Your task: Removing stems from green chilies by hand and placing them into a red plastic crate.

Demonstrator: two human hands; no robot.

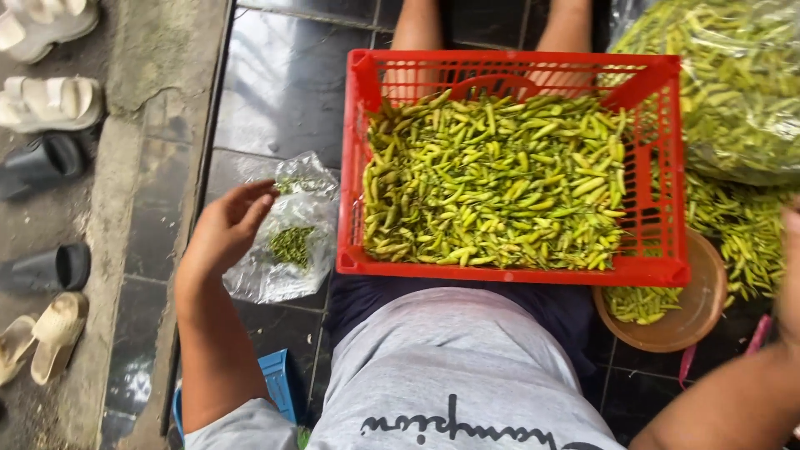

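At the left centre of the frame the left hand (pixel 223 227) hovers over a clear plastic bag (pixel 287 237), fingers loosely curled with the tips drawn together right at the bag's open mouth; whether they pinch anything, I cannot tell. A small heap of green stems (pixel 292 245) lies inside the bag. The step in hand looks like dropping trimmings into it. The right hand (pixel 790 275) sits at the right edge, mostly cut off, so its state cannot be told. In the middle, across the lap, a red crate (pixel 354 167) holds green chillies (pixel 492 183). Reaching back to the crate for another chilli calls for a short move rightward over its rim.
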